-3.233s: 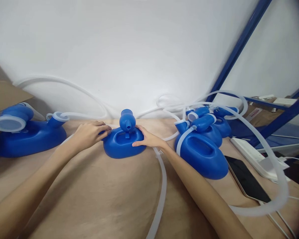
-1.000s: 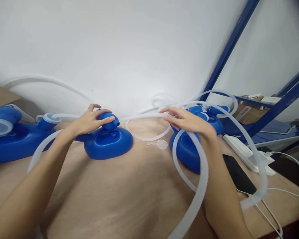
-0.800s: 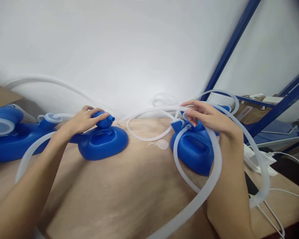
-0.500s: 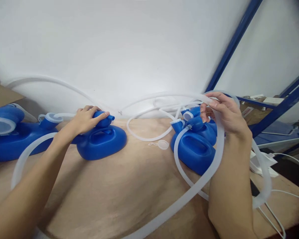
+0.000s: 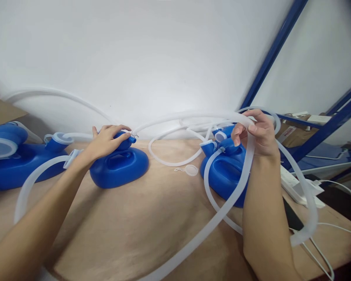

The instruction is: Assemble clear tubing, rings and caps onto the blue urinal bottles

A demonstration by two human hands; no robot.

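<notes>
My left hand (image 5: 111,140) is wrapped over the neck of a blue plastic jug (image 5: 119,173) with a moulded handle, its fingers close to the jug's small spout (image 5: 132,139). A small wire clip (image 5: 136,135) sits at the end of a translucent ribbed hose, right by the spout; whether the hose is on the spout I cannot tell. Between thumb and fingers, my right hand (image 5: 259,130) pinches the translucent hose (image 5: 193,115) further along. From there the hose arcs left towards the spout and hangs down across the front of the table.
More blue jugs with hoses stand at left (image 5: 32,166) and right (image 5: 222,179). A clear cap with a strap (image 5: 191,170) lies on the wooden table (image 5: 152,218). At right are a white power strip (image 5: 294,181), cables, a dark flat object (image 5: 292,214) and a blue shelf frame (image 5: 275,50).
The hose's far end with its wire clip has come left to the spout, near my left fingers. My right hand has shifted slightly left and down, still holding the hose.
</notes>
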